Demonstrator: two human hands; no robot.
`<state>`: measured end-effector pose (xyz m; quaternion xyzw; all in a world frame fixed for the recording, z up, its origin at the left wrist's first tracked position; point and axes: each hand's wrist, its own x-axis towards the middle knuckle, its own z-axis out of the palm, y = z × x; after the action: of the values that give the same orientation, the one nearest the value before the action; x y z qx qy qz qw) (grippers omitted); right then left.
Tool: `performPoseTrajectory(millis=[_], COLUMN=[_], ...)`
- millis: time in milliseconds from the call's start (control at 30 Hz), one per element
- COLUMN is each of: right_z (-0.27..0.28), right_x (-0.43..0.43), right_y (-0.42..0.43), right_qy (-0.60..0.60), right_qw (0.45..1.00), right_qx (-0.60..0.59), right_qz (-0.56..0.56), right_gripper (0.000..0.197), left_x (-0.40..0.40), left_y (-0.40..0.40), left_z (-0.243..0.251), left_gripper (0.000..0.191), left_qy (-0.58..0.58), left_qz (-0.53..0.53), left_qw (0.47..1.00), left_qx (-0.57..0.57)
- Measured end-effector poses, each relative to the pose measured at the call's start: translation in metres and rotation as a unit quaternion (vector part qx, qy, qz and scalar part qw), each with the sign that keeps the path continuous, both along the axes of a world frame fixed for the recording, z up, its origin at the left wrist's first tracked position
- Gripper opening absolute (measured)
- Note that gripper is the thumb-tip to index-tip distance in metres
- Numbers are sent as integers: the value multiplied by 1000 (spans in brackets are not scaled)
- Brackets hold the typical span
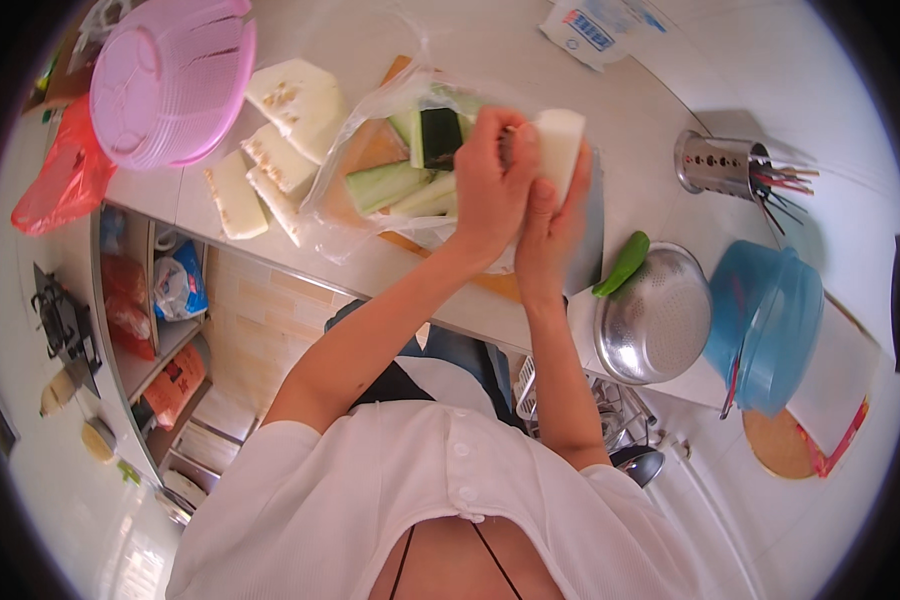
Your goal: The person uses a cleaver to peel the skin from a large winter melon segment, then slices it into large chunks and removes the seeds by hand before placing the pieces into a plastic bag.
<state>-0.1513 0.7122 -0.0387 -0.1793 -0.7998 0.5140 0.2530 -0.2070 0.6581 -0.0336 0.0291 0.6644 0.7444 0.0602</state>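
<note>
A pale, peeled piece of what looks like winter melon (561,150) is gripped in my right hand (551,232) above the bag and board. Against its left side my left hand (495,180) is curled around a small dark thing (506,144), mostly hidden by the fingers. Below both hands a clear plastic bag (337,161) lies spread on an orange-brown cutting board (401,238). Strips of green rind (386,186) and a dark-green-skinned piece (441,139) lie in the bag. To the left, several white melon slabs (300,105) rest on the counter.
At the upper left stand a pink colander (169,82) and a red plastic bag (67,176). On the right are a green pepper (624,262), a metal strainer (656,322), a blue plastic container (765,322) and a steel utensil holder (716,161). A grey flat surface (589,225) shows beside my right hand.
</note>
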Motion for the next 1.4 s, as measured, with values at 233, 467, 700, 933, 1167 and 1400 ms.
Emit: performPoseTrajectory(millis=[233, 467, 700, 933, 1167, 1400], right_z=[10, 26, 23, 12, 20, 22], right_x=[2, -6, -15, -27, -45, -55], right_y=[-3, -16, -9, -13, -13, -15], right_qy=[0, -41, -86, -46, -5, 31], right_qw=[984, 989, 982, 975, 998, 998], right_qx=[176, 130, -134, -217, -54, -45], right_qz=[-2, 51, 97, 33, 35, 45], right_gripper=[61, 67, 58, 57, 59, 61], left_x=[5, -7, -11, -31, -26, -39], left_y=[4, -5, -19, -50, -59, -58], left_z=[13, 5, -3, -16, -10, -19], left_gripper=[32, 37, 45, 46, 25, 29], left_qy=[-74, -49, 16, -191, -105, 301], left_qz=[58, 128, 37, -57, -185, -86], left_qw=[988, 979, 992, 940, 972, 949], left_qx=[127, 149, 121, 277, 100, -43])
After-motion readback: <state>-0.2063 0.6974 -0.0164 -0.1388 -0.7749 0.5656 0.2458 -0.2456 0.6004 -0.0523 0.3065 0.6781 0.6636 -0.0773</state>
